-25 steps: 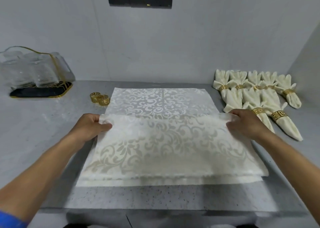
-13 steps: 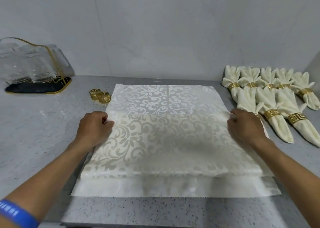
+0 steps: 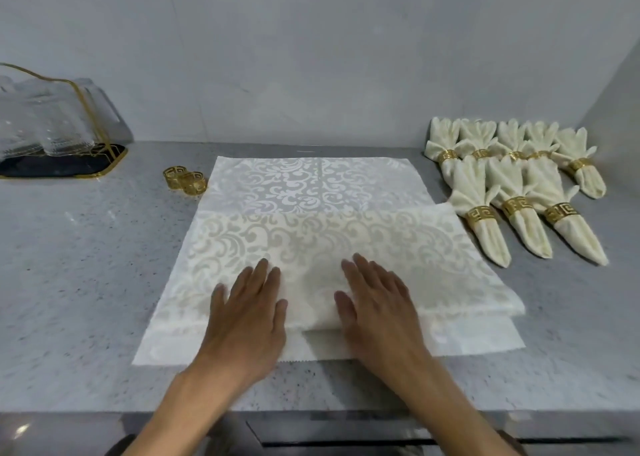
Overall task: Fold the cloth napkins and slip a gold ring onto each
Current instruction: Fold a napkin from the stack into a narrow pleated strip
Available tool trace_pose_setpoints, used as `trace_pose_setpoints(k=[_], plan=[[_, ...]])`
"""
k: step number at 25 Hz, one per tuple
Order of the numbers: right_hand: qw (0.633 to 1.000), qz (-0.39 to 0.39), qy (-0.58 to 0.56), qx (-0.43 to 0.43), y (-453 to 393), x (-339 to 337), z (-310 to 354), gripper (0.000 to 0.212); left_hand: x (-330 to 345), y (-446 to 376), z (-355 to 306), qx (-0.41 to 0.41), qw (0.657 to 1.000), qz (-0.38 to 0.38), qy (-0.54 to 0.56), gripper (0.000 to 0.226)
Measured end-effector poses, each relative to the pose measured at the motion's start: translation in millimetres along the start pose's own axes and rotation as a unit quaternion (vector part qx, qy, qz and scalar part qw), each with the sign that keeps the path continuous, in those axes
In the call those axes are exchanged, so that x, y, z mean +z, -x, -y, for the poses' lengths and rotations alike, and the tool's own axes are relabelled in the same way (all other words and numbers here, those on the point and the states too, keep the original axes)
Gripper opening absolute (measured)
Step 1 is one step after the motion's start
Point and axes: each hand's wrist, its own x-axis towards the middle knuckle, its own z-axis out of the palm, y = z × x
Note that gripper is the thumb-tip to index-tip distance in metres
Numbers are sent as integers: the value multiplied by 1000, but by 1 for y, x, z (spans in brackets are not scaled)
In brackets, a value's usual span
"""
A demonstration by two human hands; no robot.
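Cream damask lies under flat, outspread fingers (image 3: 266, 275): the left hand (image 3: 247, 313) and the right hand (image 3: 377, 310) press palm-down side by side on the middle of the cloth napkin (image 3: 311, 244), grasping nothing. The napkin is spread on the worktop (image 3: 76, 265) with its near part doubled back over itself, a strip of the bottom layer showing along the front edge and the single layer running on toward the wall. It looks thin, limp and light, the sort of weave that will take a crease if smoothed but may slide on the polished stone; I'd judge the corners or the ends of the fold the sensible places to take hold, pinched at both sides together so the layers stay square. Two loose gold rings (image 3: 185, 181) sit just beside its far left corner. To the right, near but apart, finished napkins (image 3: 512, 192) lie in two rows, each ringed. Farther left stands a tray of glasses (image 3: 52, 126). Speckled grey stone carries it all, backed by a plain pale wall (image 3: 311, 57).
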Motion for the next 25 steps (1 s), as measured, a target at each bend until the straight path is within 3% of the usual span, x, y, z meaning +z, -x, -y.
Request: trace_pose_setpoints(k=[2, 8, 12, 15, 18, 21, 25], plan=[[997, 64, 33, 11, 14, 13, -1, 81, 9, 6, 3, -17, 1000, 19, 2, 59], [985, 62, 127, 102, 29, -13, -86, 71, 17, 18, 9, -19, 1000, 9, -14, 62], [969, 32, 199, 143, 34, -34, -113, 81, 18, 19, 7, -23, 1000, 14, -11, 61], [981, -28, 176, 70, 32, -28, -76, 71, 20, 16, 9, -26, 1000, 13, 4, 61], [995, 5, 94, -40, 31, -9, -40, 76, 20, 16, 12, -20, 1000, 13, 13, 59], [996, 40, 70, -50, 28, 5, -38, 91, 14, 17, 13, -7, 1000, 21, 15, 58], [996, 28, 80, -41, 26, 13, -41, 82, -31, -47, 32, 18, 994, -95, -51, 31]])
